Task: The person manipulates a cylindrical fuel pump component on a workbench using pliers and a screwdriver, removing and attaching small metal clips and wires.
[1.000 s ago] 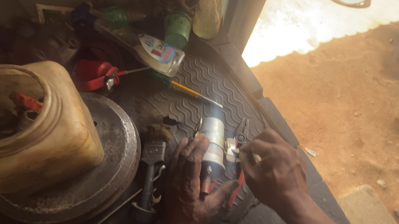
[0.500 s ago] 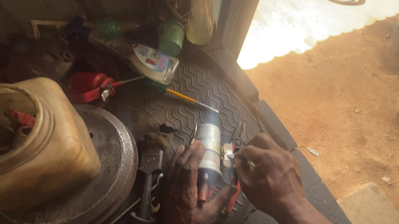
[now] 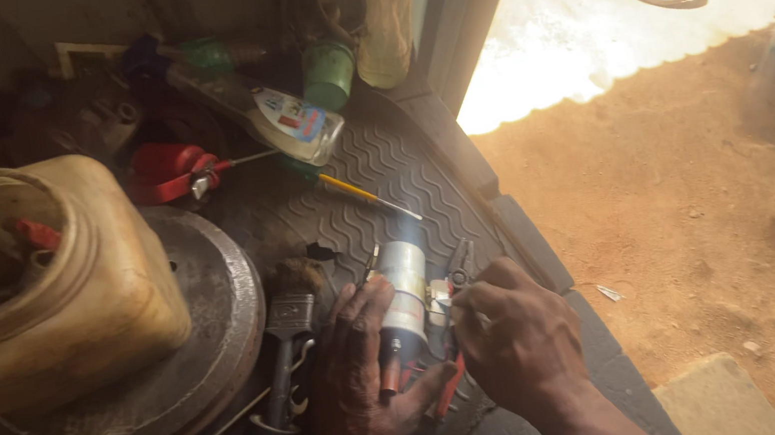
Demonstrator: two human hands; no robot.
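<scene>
Both hands work a small cylindrical motor point(image 3: 403, 291) on the ribbed mat point(image 3: 401, 170), left hand point(image 3: 360, 378) gripping its body, right hand point(image 3: 515, 331) pinching at its side terminal, which next demands steady fine fingerwork

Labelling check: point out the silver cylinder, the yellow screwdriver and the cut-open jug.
silver cylinder point(image 3: 402, 271), head view, upper body.
yellow screwdriver point(image 3: 346, 189), head view, handle.
cut-open jug point(image 3: 116, 296), head view, front wall.

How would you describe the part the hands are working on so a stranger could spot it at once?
Start at the big round metal disc under the cut-open yellowish jug; right of it lies a wavy-ribbed black mat. On the mat, the left hand grips a short silver cylinder, the right hand beside it. It is the only shiny barrel-shaped part there.
</scene>
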